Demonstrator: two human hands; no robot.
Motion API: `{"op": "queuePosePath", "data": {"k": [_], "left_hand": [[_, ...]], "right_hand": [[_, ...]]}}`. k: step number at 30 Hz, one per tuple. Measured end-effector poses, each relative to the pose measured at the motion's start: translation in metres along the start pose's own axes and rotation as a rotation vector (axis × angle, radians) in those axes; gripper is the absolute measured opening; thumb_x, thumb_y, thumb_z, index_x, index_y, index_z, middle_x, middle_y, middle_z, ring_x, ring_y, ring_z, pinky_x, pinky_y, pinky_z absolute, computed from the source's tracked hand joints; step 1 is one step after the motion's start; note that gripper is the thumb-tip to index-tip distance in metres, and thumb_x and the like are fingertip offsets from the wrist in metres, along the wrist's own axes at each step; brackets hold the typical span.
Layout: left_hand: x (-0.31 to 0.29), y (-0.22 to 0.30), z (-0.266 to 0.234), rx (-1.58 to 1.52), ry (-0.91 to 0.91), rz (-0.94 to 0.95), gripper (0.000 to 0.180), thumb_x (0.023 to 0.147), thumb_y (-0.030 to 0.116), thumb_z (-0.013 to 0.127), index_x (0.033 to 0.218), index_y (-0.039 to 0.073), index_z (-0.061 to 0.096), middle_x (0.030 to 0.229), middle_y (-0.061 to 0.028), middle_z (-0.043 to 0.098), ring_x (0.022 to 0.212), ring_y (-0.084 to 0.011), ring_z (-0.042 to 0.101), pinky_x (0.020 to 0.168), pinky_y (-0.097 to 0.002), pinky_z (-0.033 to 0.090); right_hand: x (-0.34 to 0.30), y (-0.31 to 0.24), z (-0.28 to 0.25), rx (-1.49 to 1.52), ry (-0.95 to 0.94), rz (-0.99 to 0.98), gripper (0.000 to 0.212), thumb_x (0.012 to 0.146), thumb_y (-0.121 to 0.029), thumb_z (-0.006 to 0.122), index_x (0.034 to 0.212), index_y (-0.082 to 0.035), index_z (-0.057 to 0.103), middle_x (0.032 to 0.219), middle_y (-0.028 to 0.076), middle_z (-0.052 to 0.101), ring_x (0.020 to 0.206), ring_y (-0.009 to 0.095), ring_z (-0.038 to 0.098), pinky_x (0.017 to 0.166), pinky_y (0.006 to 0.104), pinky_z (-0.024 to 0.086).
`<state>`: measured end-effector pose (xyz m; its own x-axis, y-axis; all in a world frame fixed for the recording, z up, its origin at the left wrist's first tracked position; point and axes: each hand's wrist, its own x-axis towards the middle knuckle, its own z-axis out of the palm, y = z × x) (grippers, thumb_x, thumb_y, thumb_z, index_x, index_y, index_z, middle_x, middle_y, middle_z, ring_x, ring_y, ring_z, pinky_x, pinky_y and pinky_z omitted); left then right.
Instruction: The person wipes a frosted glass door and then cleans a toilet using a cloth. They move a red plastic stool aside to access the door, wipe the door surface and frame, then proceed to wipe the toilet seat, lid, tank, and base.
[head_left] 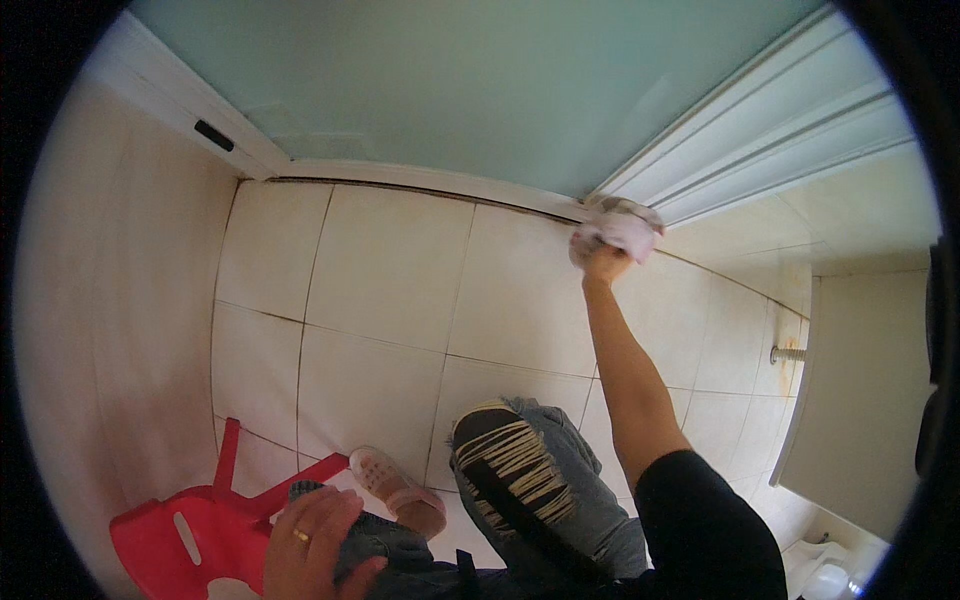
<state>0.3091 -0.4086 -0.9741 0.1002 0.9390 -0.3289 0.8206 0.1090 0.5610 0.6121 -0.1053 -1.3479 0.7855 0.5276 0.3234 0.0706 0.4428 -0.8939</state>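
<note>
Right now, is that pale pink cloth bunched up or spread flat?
Bunched up: the pale pink cloth shows as a crumpled bundle in the right hand; blur hides its finer folds.

No readable text, labels, numbers or signs

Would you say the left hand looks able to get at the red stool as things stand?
Probably yes: the left hand, resting against the jeans, is right by the red stool, with no other object visible between them. Nothing shows in its grip, though the palm is hidden.
</note>
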Motion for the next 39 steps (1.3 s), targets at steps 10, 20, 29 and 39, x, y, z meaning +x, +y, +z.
{"op": "queuePosePath", "data": {"k": [10,20,29,39], "left_hand": [[-0.057,-0.025,-0.025,-0.191,0.070,-0.087,0.053,0.071,0.011,0.065,0.120,0.004,0.046,0.119,-0.0186,0.052,0.110,-0.0377,0.049,0.094,-0.0470,0.036],[-0.081,-0.038,-0.030,-0.159,0.110,-0.113,0.048,0.073,0.010,0.065,0.117,0.003,0.049,0.118,-0.0178,0.053,0.109,-0.0369,0.050,0.091,-0.0447,0.040],[-0.070,-0.036,-0.034,-0.150,0.157,-0.041,0.048,0.069,0.007,0.067,0.114,0.003,0.051,0.119,-0.0162,0.051,0.110,-0.0360,0.049,0.091,-0.0437,0.040],[-0.078,-0.055,-0.037,-0.136,0.140,-0.051,0.051,0.069,0.010,0.068,0.115,0.004,0.048,0.119,-0.0162,0.050,0.108,-0.0368,0.049,0.088,-0.0458,0.042]], "right_hand": [[0.043,0.033,0.066,0.159,-0.014,1.128,0.040,0.089,-0.035,0.040,0.119,-0.010,0.047,0.121,0.007,0.047,0.111,0.020,0.045,0.091,0.0358,0.041],[-0.248,-0.058,0.296,0.829,-0.677,1.665,0.049,0.092,-0.028,0.037,0.134,-0.007,0.022,0.134,0.017,0.031,0.109,0.036,0.041,0.092,0.0498,0.036],[-0.034,-0.026,0.133,-0.378,-1.310,0.767,0.027,0.084,-0.020,0.050,0.099,0.001,0.055,0.088,0.011,0.063,0.061,0.020,0.057,0.046,0.0289,0.045],[-0.025,-0.005,0.152,-0.212,-0.287,1.348,0.048,0.084,-0.052,0.037,0.089,-0.005,0.042,0.093,0.013,0.049,0.085,0.031,0.047,0.070,0.0491,0.042]]}}
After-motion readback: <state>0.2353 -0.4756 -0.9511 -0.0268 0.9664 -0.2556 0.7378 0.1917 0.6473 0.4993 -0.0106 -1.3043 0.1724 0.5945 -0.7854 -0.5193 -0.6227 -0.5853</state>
